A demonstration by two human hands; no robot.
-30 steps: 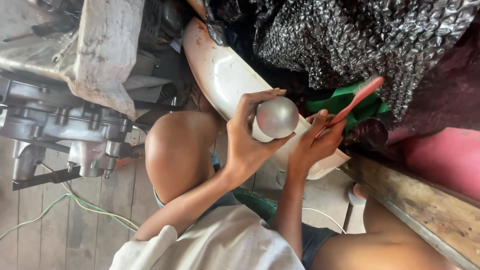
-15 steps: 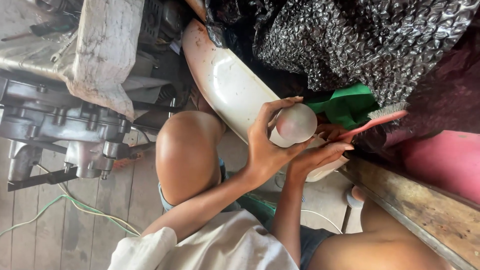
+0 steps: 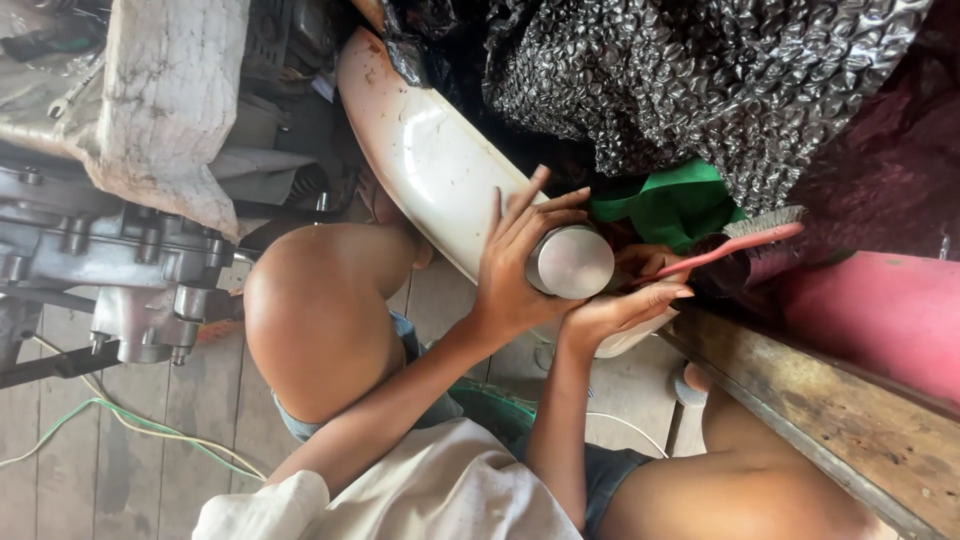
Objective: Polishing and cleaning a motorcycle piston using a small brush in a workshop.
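L hand point(image 3: 520, 265) wraps a round metal cylinder point(image 3: 570, 262) from its 9 o'clock side. Thumb up along the 11 o'clock edge, fingers point(image 3: 560, 205) loosely spread and curled over the top at 12 o'clock, so the shiny flat end faces the camera and sits btwn fingertips and palm. The cylinder is roughly centre frame, just in front of the white curved panel point(image 3: 420, 160) running from 11 toward 5 o'clock behind it.

R hand point(image 3: 625, 300) sits at 4 o'clock of the cylinder, palm up, fingers pressed together and stretched toward 3 o'clock. It pinches the handle of a pink brush point(image 3: 730, 250) btwn thumb and fingers; bristle head points to 2 o'clock, well clear of the metal. Whether R fingertips touch the cylinder: can't tell.

Green cloth point(image 3: 670, 205) lies at 1 o'clock of the cylinder, black bubble wrap point(image 3: 700, 80) above it. Bare knee point(image 3: 315, 310) at 9 o'clock, grey engine block point(image 3: 110, 260) further out at 9. Wooden plank point(image 3: 830, 410) at 4 o'clock, green wire point(image 3: 90, 415) on the wooden floor point(image 3: 110, 480) at 8.
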